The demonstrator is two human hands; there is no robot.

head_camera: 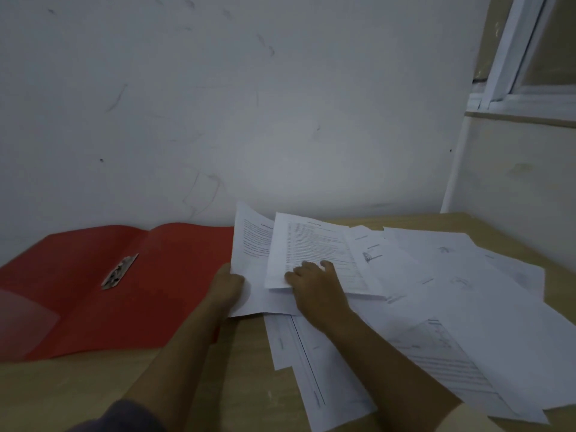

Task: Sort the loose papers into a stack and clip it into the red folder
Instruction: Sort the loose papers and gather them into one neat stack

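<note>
The red folder lies open and flat on the left of the table, its metal clip near the spine. Several loose white papers are spread across the right side. My left hand grips the left edge of a printed sheet that curls upward. My right hand has its fingers on the near edge of a small stack of printed pages, which overlaps that sheet.
The wooden table meets a white wall at the back and a second wall on the right, under a window frame. Some papers overhang near the table's front right.
</note>
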